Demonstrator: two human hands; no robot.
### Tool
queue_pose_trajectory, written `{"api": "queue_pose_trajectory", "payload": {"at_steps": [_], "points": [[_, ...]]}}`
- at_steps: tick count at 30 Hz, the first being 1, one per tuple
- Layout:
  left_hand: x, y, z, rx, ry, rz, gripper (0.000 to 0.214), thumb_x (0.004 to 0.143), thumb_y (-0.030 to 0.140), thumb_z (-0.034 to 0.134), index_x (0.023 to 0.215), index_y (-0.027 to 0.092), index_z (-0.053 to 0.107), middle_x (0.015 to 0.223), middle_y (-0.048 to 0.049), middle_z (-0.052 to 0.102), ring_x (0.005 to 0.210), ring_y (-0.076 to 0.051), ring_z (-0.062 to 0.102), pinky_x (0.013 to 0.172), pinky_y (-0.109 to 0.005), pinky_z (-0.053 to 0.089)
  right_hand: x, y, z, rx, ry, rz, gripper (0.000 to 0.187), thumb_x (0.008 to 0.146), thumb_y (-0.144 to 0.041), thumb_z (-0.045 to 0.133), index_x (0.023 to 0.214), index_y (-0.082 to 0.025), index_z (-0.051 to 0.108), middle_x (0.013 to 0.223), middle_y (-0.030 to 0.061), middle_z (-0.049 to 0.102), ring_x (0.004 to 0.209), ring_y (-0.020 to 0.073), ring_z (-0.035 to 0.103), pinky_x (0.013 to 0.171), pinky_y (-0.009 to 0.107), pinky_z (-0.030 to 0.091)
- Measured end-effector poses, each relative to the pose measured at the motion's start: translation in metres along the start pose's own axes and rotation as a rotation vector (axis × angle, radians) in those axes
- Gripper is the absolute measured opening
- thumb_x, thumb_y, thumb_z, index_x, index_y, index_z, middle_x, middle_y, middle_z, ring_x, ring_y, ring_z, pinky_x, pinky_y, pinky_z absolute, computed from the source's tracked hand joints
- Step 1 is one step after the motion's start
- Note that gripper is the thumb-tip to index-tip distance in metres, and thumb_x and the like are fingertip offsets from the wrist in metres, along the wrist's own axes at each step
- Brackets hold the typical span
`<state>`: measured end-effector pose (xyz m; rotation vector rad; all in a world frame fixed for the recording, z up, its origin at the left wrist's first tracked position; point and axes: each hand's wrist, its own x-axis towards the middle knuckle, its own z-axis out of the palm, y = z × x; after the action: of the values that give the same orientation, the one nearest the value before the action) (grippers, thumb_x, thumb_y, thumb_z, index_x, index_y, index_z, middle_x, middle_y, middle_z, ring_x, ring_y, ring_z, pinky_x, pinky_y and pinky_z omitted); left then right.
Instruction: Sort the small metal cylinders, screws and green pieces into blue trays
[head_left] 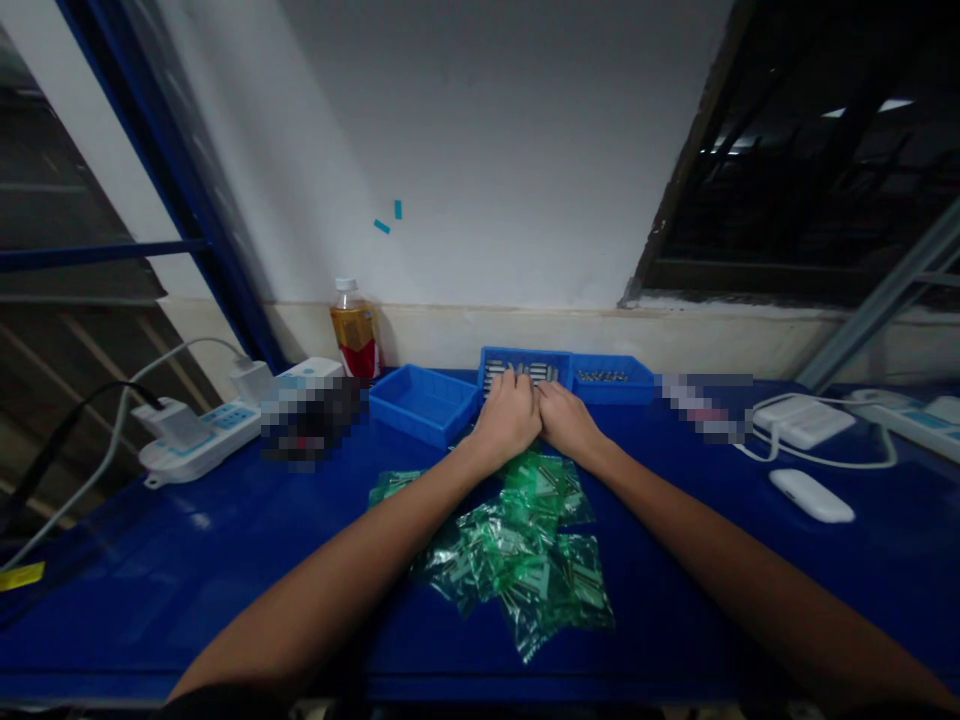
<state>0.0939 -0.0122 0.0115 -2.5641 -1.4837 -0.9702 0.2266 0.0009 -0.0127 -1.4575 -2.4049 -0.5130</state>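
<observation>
In the head view, we see a middle blue box [525,352] with shiny metal bars [538,372] in it. Our left hand [510,415] and right hand [568,420] are side by side at the near edge of that box and hide part of it. Our fingers are curled in, but we can't tell what, if anything, they pinch. Just left of the middle box is a second blue box [405,415]. Just right of it is a third blue box [615,393] with little metal bits. Nearer to us than the middle box, shiny green bags [517,555] lie in a pile on the tabletop [187,560]. We think this step is careful finger work with small parts. The next move seems to need slow, gentle pinching, with both hands close together.
</observation>
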Motion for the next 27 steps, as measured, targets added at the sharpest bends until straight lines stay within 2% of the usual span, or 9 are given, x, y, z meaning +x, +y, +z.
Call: {"api": "queue_pose_trajectory", "payload": {"at_steps": [3, 5, 7, 9, 11, 14, 18, 22, 27], "points": [[-0.001, -0.007, -0.015, -0.050, 0.152, 0.035, 0.022, 0.090, 0.020, 0.040, 0.107, 0.011, 0.051, 0.110, -0.0139, 0.050, 0.108, -0.024, 0.048, 0.098, -0.039, 0.038, 0.001, -0.001, 0.001, -0.005, 0.023, 0.005, 0.019, 0.085, -0.013, 0.045, 0.099, -0.011, 0.057, 0.099, 0.0136, 0.059, 0.097, 0.0250, 0.051, 0.088, 0.033, 0.040], [0.007, -0.016, -0.026, -0.092, 0.279, -0.017, 0.026, 0.089, 0.019, 0.042, 0.112, 0.009, 0.048, 0.114, -0.0149, 0.048, 0.111, -0.025, 0.046, 0.100, -0.038, 0.037, 0.001, -0.002, 0.001, -0.005, 0.035, 0.007, 0.017, 0.086, -0.015, 0.046, 0.100, -0.012, 0.056, 0.099, 0.0135, 0.058, 0.097, 0.0255, 0.051, 0.088, 0.035, 0.040], [0.019, -0.027, -0.034, -0.112, 0.328, -0.112, 0.032, 0.088, 0.019, 0.043, 0.118, 0.008, 0.045, 0.118, -0.0164, 0.046, 0.116, -0.025, 0.044, 0.104, -0.039, 0.034, 0.000, -0.002, 0.000, -0.001, 0.041, 0.001, 0.015, 0.087, -0.018, 0.048, 0.098, -0.013, 0.056, 0.099, 0.0133, 0.058, 0.097, 0.0256, 0.051, 0.087, 0.035, 0.041], [0.033, -0.039, -0.038, -0.098, 0.251, -0.190, 0.040, 0.088, 0.021, 0.045, 0.126, 0.007, 0.041, 0.125, -0.0183, 0.044, 0.122, -0.026, 0.042, 0.106, -0.038, 0.032, -0.001, -0.003, 0.000, 0.006, 0.045, -0.011, 0.014, 0.087, -0.020, 0.050, 0.097, -0.013, 0.056, 0.098, 0.0126, 0.059, 0.097, 0.0254, 0.052, 0.086, 0.035, 0.041], [0.044, -0.049, -0.036, -0.059, 0.073, -0.223, 0.047, 0.088, 0.025, 0.049, 0.130, 0.008, 0.039, 0.130, -0.0186, 0.045, 0.122, -0.026, 0.045, 0.104, -0.036, 0.035, -0.002, -0.002, 0.000, 0.016, 0.051, -0.019, 0.013, 0.086, -0.021, 0.051, 0.096, -0.014, 0.056, 0.098, 0.0120, 0.059, 0.096, 0.0252, 0.052, 0.086, 0.035, 0.042], [0.052, -0.059, -0.028, -0.035, -0.080, -0.210, 0.039, 0.085, 0.024, 0.054, 0.122, 0.014, 0.050, 0.115, -0.0129, 0.061, 0.109, -0.024, 0.057, 0.094, -0.032, 0.043, -0.002, 0.000, -0.001, 0.037, 0.063, -0.024, 0.013, 0.086, -0.023, 0.052, 0.095, -0.015, 0.056, 0.097, 0.0114, 0.059, 0.096, 0.0247, 0.052, 0.085, 0.035, 0.043], [0.056, -0.064, -0.019, 0.010, -0.082, -0.239, 0.031, 0.087, 0.018, 0.044, 0.115, 0.018, 0.057, 0.108, -0.0110, 0.066, 0.104, -0.024, 0.060, 0.089, -0.033, 0.045, -0.005, 0.003, -0.006, 0.084, 0.086, -0.028, 0.015, 0.086, -0.029, 0.053, 0.091, -0.015, 0.056, 0.094, 0.0107, 0.057, 0.094, 0.0233, 0.052, 0.085, 0.035, 0.043], [0.065, -0.063, -0.016, 0.046, -0.104, -0.265, 0.031, 0.082, 0.015, 0.045, 0.109, 0.017, 0.061, 0.108, -0.0119, 0.067, 0.103, -0.025, 0.061, 0.088, -0.033, 0.045, -0.015, 0.002, -0.020, 0.259, 0.297, 0.015, 0.020, 0.084, -0.034, 0.053, 0.091, -0.016, 0.057, 0.101, 0.0116, 0.052, 0.098, 0.0241, 0.049, 0.088, 0.038, 0.041], [0.075, -0.050, -0.024, 0.041, -0.139, -0.230, 0.032, 0.075, 0.013, 0.048, 0.103, 0.014, 0.064, 0.106, -0.0137, 0.067, 0.102, -0.027, 0.061, 0.086, -0.034, 0.046, -0.021, 0.008, -0.039, 0.398, 0.575, 0.395, 0.038, 0.082, -0.039, 0.054, 0.111, -0.014, 0.050, 0.112, 0.0160, 0.047, 0.112, 0.0290, 0.043, 0.095, 0.046, 0.035]]}}
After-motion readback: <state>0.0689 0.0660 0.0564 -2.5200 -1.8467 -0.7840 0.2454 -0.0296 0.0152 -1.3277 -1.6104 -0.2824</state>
